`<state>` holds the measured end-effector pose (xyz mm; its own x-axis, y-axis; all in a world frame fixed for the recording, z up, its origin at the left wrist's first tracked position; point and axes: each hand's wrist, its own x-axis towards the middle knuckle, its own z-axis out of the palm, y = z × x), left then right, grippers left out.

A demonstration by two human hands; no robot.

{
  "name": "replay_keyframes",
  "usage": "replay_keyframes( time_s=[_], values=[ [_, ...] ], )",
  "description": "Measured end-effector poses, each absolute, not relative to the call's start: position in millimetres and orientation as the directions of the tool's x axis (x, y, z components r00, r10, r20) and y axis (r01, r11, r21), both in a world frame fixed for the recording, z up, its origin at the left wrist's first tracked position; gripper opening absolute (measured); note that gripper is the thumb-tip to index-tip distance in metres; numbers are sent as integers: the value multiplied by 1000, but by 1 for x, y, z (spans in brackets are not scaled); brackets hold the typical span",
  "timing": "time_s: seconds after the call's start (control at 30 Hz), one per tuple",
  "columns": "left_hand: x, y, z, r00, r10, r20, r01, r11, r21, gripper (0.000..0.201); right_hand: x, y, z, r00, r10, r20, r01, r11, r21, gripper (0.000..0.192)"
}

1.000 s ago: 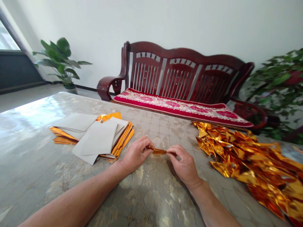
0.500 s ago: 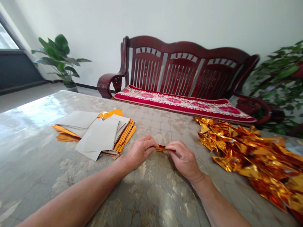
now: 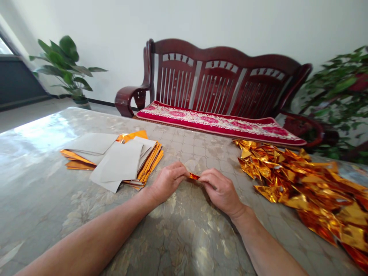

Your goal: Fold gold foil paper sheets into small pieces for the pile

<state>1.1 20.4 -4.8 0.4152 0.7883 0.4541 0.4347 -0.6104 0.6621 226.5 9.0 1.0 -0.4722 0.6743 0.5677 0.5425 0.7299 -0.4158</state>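
Observation:
Between my two hands is a small folded piece of gold foil paper (image 3: 194, 176), shiny orange-gold where it shows. My left hand (image 3: 169, 180) pinches its left end, thumb against fingers. At the other end my right hand (image 3: 220, 188) grips it the same way; most of the paper is covered by fingers. Left of my hands lies a loose stack of foil paper sheets (image 3: 120, 161), several with the pale grey side up and gold edges showing. A heap of folded gold foil pieces (image 3: 304, 191) spreads over the table to the right.
The table (image 3: 184, 237) has a glossy patterned cover. Behind it stands a dark red wooden bench (image 3: 218, 73) with a red floral seat cushion (image 3: 209, 119). Potted plants stand at the left (image 3: 66, 69) and right (image 3: 339, 92).
The view has shifted slightly. The paper between my fingers has tilted and now looks narrower, its shiny side catching more light. Both hands keep hold of it.

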Motion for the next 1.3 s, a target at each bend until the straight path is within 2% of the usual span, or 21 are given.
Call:
replay_keyframes(
  time_s=[0.57, 0.73, 0.93, 1.3],
  values=[
    [-2, 18, -8, 449, 747, 490, 434, -662, 611, 22, 227, 7, 1, -508, 672, 538, 590, 727, -351, 19],
    [-3, 18, -6, 454, 735, 503, 437, -676, 594, 21, 230, 8, 2, -542, 656, 525, 608, 737, -294, 24],
    [-2, 20, -7, 424, 733, 532, 442, -680, 585, 18, 234, 11, 4, -606, 587, 537, 609, 777, -161, 22],
    [-2, 20, -9, 456, 716, 528, 431, -697, 573, 13, 232, 13, -3, -530, 590, 609, 558, 783, -274, 22]
  ],
)
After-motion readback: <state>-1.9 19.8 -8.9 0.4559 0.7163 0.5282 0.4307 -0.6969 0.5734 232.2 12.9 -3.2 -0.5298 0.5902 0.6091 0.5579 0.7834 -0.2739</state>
